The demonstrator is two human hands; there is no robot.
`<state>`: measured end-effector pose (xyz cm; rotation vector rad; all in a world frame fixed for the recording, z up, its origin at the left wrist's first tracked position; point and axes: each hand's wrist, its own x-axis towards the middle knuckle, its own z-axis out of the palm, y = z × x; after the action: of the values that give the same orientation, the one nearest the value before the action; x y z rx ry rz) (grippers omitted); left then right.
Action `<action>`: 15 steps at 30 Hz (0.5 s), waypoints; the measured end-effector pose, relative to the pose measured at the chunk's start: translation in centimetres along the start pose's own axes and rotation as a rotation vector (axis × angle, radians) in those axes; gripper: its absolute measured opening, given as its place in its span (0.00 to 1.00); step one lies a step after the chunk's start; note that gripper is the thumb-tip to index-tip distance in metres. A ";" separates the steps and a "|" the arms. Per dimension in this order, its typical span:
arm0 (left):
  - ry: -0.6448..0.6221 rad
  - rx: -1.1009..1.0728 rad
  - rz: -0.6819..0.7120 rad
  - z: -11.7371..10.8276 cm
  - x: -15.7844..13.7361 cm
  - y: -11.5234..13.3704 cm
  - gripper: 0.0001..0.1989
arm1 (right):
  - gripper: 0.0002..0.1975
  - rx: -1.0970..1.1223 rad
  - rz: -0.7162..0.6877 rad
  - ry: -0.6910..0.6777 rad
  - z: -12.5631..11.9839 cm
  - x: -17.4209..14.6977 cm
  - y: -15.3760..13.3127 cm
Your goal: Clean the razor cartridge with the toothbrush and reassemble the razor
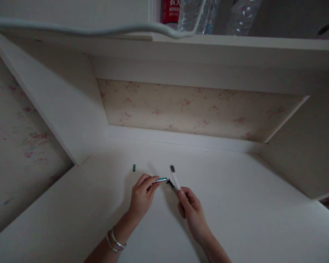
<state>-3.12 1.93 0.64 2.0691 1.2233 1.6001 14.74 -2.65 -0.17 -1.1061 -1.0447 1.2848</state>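
We see a matt white painted desk top (235, 204), smooth. Wallpaper (197, 109) behind looks papery, matt, floral. The small teal piece (161, 179) has a metallic sheen; the white stick (174, 177) looks like plastic. Wrist bangles (114, 241) are shiny metal.

Desk (235, 190) white, plain, as are the side panels and the shelf (235, 43) above; back wall panel (197, 109) cream with a faint pink floral print, same pattern on the wall (13, 146) beyond the desk's left edge. Small cap (134, 167) near the middle of the desk dark green; piece (161, 179) in left hand (141, 195) teal with a silvery sheen; slim tool (174, 176) in right hand (192, 211) white with a dark grey tip and a black part at its lower end. Bangles (114, 241) on left wrist silver; bottle label (170, 11) on the shelf red with white lettering, neighbouring bottles (222, 14) clear.
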 end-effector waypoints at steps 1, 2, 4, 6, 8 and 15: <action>0.002 0.001 -0.001 0.0 0.0 0.0 0.07 | 0.16 -0.021 -0.029 -0.002 0.0 -0.1 0.0; 0.006 0.001 0.000 0.0 0.0 0.0 0.07 | 0.16 -0.045 -0.058 0.004 0.0 -0.2 0.1; 0.016 -0.002 -0.001 0.0 0.0 0.1 0.07 | 0.16 -0.126 -0.117 0.037 -0.1 -0.3 0.0; 0.024 -0.005 -0.003 -0.1 0.0 0.2 0.07 | 0.16 -0.268 -0.197 0.058 -0.3 -0.4 -0.2; 0.032 -0.006 -0.002 -0.1 0.0 0.2 0.07 | 0.16 -0.423 -0.293 0.046 -0.3 -0.5 -0.5; 0.073 0.034 0.037 -0.4 -0.2 0.3 0.08 | 0.15 -0.576 -0.403 -0.060 0.2 -0.9 -0.3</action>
<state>-3.34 1.51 0.81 2.0832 1.2510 1.6964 14.56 -3.49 0.19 -1.1944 -1.6486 0.7107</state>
